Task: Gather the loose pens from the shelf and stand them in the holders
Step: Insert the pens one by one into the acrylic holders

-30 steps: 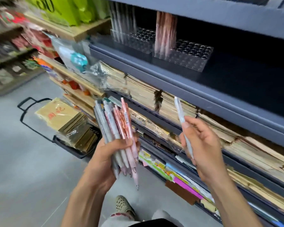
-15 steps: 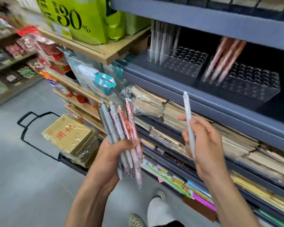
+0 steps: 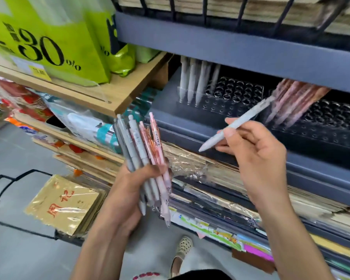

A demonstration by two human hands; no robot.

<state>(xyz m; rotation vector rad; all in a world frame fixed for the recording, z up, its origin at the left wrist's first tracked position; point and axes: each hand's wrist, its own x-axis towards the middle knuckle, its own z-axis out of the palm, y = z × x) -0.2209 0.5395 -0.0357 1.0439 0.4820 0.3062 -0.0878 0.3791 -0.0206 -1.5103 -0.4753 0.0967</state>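
Store shelving fills the view, and a grey shelf (image 3: 190, 122) runs across the upper right with wrapped paper stacks (image 3: 210, 170) on the tiers below it. Near the shelf's left end stands a clear holder (image 3: 238, 93) with a few white pens (image 3: 192, 83) upright in the holes at its left side. Further right along the shelf sits a second holder (image 3: 331, 126), where pink pens (image 3: 291, 102) lean at a tilt from its left side; they are blurred, so I cannot count them.

My left hand (image 3: 133, 190) is curled tight round a bundle (image 3: 137, 142) of grey, white and pink pens. They are fanned a little, with their clicker ends up and their tips hanging below my fingers. The bundle is out in front of the shelf's front edge, below and left of the first holder.

My right hand (image 3: 259, 156) pinches one pen (image 3: 242, 121), a white one, between thumb and fingers. It is tilted, with its tip down to the left and its clicker end up towards the gap between the two holders. It touches neither of them.

To the left, green bags (image 3: 55, 37) printed with 30% stand on a wooden shelf (image 3: 109, 91). On the floor below is a black basket (image 3: 69, 237) holding gold packs (image 3: 63, 207). My shoe (image 3: 183, 247) shows near the bottom edge.
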